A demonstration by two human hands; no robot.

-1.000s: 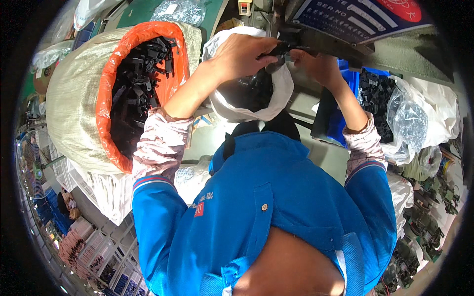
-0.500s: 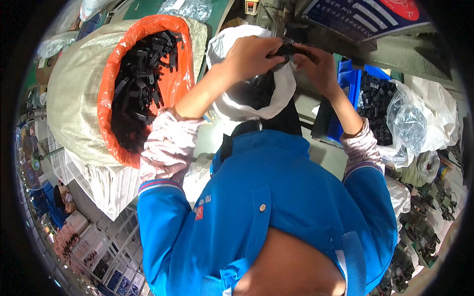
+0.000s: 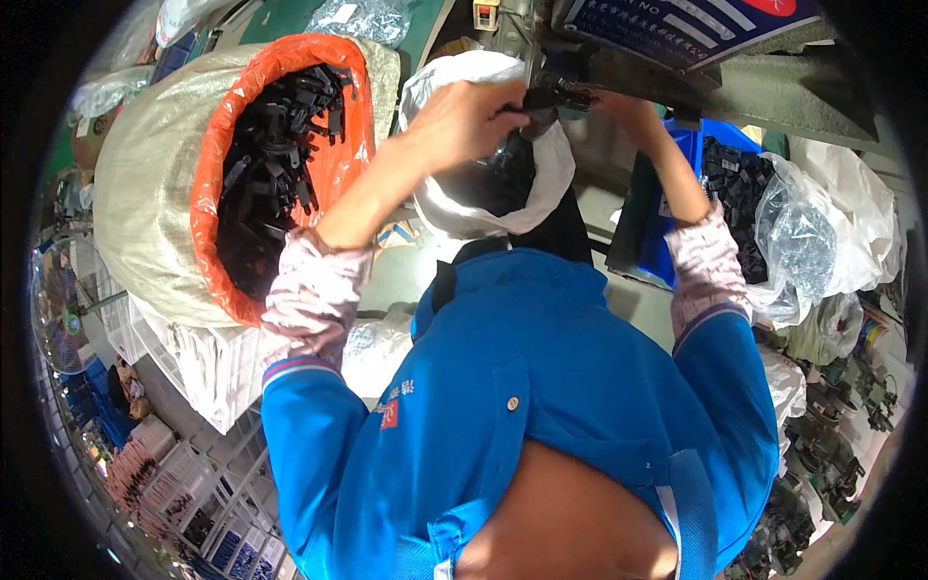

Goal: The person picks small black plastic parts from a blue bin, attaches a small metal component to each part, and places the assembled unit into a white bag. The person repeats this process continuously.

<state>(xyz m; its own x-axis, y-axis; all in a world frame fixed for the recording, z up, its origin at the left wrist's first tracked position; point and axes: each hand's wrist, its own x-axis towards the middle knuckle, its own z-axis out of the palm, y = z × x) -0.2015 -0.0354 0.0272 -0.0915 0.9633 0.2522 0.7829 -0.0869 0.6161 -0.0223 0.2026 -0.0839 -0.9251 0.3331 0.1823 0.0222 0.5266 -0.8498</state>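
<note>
My left hand [image 3: 466, 124] is over the far part of a white-lined bag [image 3: 553, 184], which has dark pieces inside. Its thumb and fingers close at the edge of a small black part [image 3: 541, 101]; the exact shape of that part is lost in shadow. Opposite it, my right hand [image 3: 628, 111] reaches to the dark metal of a machine [image 3: 667, 92]. The right fingertips blend into shadow beside the black part, so their grip is hidden. To the left, a woven sack with an orange liner [image 3: 205, 184] holds many black plastic parts [image 3: 280, 145].
Right of the machine stands a blue bin [image 3: 657, 253] with small black pieces [image 3: 730, 179], beside clear plastic bags [image 3: 797, 232]. A blue sign plate [image 3: 667, 29] hangs above the machine. White stacked material [image 3: 208, 372] supports the sack. A fan [image 3: 66, 309] is at far left.
My left hand has moved a little left, away from my right hand. My right hand has shifted slightly up toward the machine, and its fingers are now more hidden.
</note>
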